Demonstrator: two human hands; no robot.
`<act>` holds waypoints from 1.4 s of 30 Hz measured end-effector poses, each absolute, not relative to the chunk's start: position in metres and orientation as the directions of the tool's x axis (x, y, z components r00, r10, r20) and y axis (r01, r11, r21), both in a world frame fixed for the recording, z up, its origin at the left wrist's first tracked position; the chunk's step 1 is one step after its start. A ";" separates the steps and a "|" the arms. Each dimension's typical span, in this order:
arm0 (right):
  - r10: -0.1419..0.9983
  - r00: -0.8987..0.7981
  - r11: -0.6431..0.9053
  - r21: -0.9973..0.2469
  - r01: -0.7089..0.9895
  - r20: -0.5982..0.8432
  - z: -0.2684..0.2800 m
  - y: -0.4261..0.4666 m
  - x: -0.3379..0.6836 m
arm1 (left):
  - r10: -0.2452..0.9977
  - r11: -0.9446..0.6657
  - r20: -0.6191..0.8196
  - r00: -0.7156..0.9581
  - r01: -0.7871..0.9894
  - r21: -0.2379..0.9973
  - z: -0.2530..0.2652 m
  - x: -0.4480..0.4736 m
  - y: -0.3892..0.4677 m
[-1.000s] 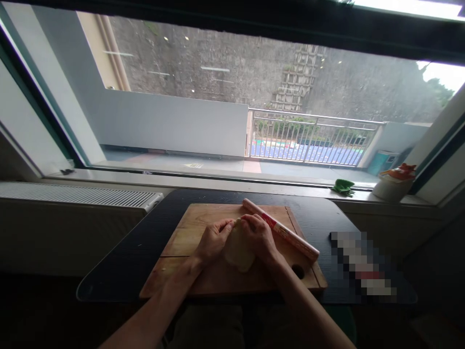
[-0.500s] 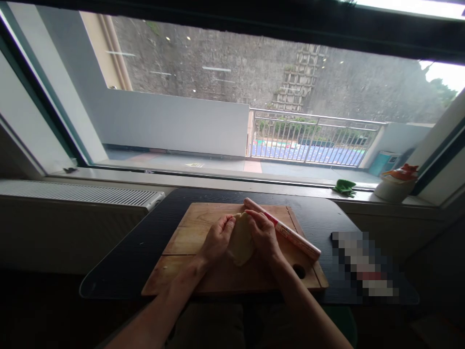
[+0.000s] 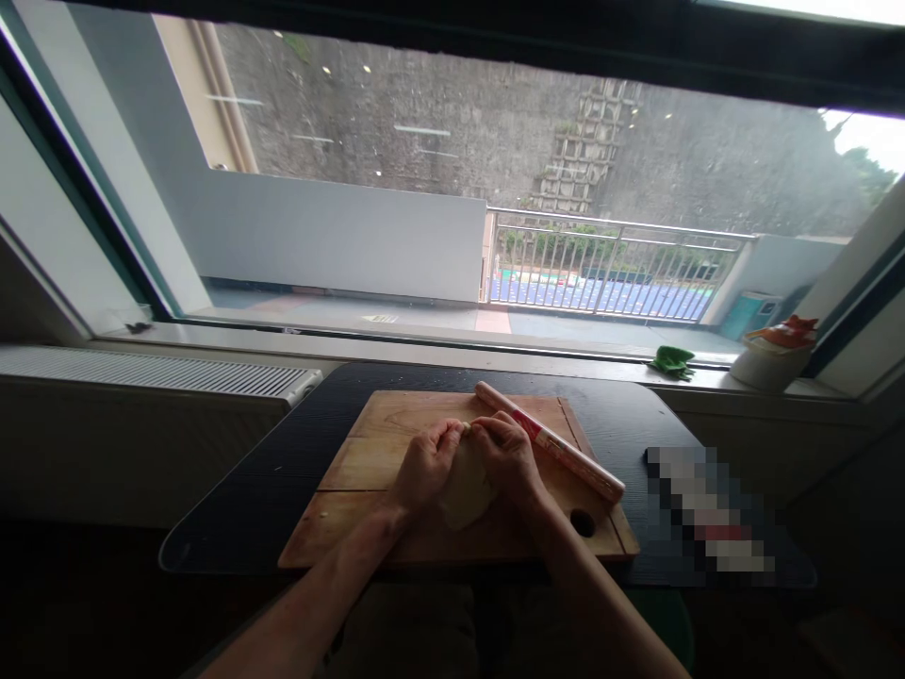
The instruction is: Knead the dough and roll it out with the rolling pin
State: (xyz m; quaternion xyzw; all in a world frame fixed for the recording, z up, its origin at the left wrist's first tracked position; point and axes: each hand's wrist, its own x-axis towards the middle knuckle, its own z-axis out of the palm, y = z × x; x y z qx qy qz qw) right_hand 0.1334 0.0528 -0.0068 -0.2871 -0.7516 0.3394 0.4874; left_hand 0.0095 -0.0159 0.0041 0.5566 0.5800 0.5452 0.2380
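Observation:
A flattened piece of pale dough [image 3: 467, 486] lies on the wooden cutting board [image 3: 403, 415], between my two hands. My left hand [image 3: 428, 462] pinches the dough's far edge with thumb and fingers. From the other side my right hand [image 3: 507, 455] pinches the same edge, its fingertips almost touching those of the left. Part of the dough is hidden under the hands. Just beyond my right hand, a wrapped roll [image 3: 555, 445] with a red label rests slantwise across the board's right side.
The board sits on a dark table [image 3: 233, 505]. A pixelated item [image 3: 711, 514] lies at the table's right. On the windowsill are a green object [image 3: 671, 362] and a white pot [image 3: 770, 363] with an orange top. A radiator [image 3: 156, 377] stands at left.
My fingertips have come closer together, gathering the far edge of the dough between them. The dough's near end looks wider and slightly lower. The roll and board stay put.

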 end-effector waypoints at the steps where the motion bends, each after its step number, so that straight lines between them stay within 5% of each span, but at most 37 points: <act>1: 0.760 -0.362 0.614 -0.779 0.127 0.540 -0.007 0.052 0.134 | 0.900 -0.221 0.346 -0.264 0.407 0.886 0.004 0.010 -0.016; 5: 0.752 -0.374 0.629 -0.761 0.159 0.543 -0.006 0.052 0.135 | 0.889 -0.179 0.334 -0.314 0.434 0.883 0.004 0.009 -0.013; 9: 0.768 -0.325 0.603 -0.795 0.074 0.552 -0.003 0.053 0.137 | 0.839 -0.130 0.257 -0.480 0.283 0.950 0.007 0.004 -0.010; 14: 0.757 -0.331 0.601 -0.799 0.016 0.563 0.000 0.052 0.137 | 0.946 -0.033 0.050 -0.321 0.058 0.998 0.010 0.003 -0.010; 23: 0.787 -0.351 0.558 -0.828 0.055 0.507 -0.005 0.050 0.134 | 0.971 -0.119 0.126 -0.201 0.047 0.992 0.009 0.006 -0.013; 31: 0.764 -0.359 0.591 -0.805 0.057 0.536 -0.006 0.049 0.135 | 0.914 -0.173 0.282 -0.291 0.349 0.921 0.009 0.009 -0.011; 36: 0.767 -0.347 0.584 -0.811 0.026 0.541 -0.002 0.049 0.137 | 0.899 -0.125 0.214 -0.382 0.244 0.962 0.012 0.006 -0.012; 40: 0.730 -0.373 0.619 -0.786 0.004 0.573 0.001 0.050 0.139 | 0.971 -0.145 0.166 -0.169 0.131 0.981 0.010 0.006 -0.014; 42: 0.756 -0.335 0.600 -0.800 0.013 0.562 0.001 0.053 0.140 | 0.966 -0.152 0.167 -0.199 0.087 0.985 0.008 0.005 -0.013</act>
